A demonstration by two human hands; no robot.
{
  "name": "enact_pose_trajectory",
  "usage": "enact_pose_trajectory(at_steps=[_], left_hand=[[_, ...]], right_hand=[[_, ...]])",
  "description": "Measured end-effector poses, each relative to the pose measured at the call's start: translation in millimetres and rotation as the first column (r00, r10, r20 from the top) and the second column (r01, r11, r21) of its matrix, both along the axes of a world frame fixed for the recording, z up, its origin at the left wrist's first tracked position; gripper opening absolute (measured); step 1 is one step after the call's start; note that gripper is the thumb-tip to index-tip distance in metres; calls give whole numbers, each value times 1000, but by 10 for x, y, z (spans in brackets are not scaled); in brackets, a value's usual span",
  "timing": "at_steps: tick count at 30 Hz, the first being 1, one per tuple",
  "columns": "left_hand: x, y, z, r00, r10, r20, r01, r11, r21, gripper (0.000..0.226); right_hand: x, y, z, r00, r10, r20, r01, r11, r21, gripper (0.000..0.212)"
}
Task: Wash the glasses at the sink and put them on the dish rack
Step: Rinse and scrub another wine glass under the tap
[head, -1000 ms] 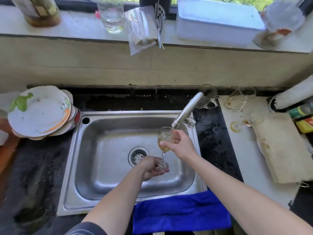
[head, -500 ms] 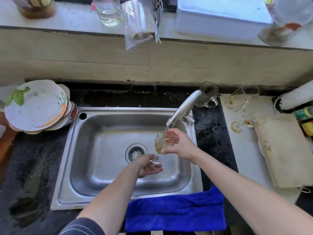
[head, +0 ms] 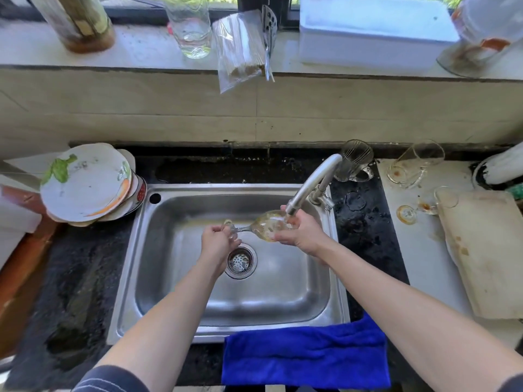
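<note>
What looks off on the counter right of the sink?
Two dirty glasses lie on their sides on the white counter: a stemmed glass beside the cutting board, and a larger glass behind it. Both carry brown residue.

**Nothing legible in your view**

You have no text, brand, number or sign here that can be read. The jar (head: 76,24) on the windowsill (head: 135,52) at 11 o'clock carries a pale label, but its print is too blurred to make out. The top plate (head: 85,182) of the stack at 9 o'clock shows only a painted green leaf and an orange stripe, not lettering. The green packet (head: 517,190) at 3 o'clock is cut off by the frame edge and too small for you to read any wording.
</note>
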State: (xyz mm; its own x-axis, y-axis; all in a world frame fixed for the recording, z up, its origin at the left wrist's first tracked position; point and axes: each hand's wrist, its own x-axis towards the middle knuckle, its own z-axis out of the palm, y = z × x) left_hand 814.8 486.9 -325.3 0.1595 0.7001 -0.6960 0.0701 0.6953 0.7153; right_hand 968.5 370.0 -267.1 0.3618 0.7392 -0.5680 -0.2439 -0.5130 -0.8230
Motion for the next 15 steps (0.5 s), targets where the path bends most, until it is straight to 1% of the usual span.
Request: enact_pose_trajectory(at_steps=[3,5,7,10,13,15], left_hand=[[-135,111,98,1000,5,3,-5,999,43,20],[-192,117,129,1000,-16,3,15,999,33,18],[-193,77,124,998,-53,22,53,999,-12,17],[-77,-29,97,987,-135,89,146,981,-130,21],[115,-160,77,965,-227,132,251,945,-209,22],[232,-258,45,944,-296,144,324,914,-243,24]], right_hand=[[-78,87,5,999,-21,-35,22,999,32,71],[-95,107,30,1000,-23,-4,23,998,62,73],[-71,102,92,999,-31,35,27,995,95,75],[40,54,190,997,-15,76,6,992,125,76],[147,-25,249,970,61,234,-82,993,82,75],[161,-81,287,940,60,335,-83,995,55,67]])
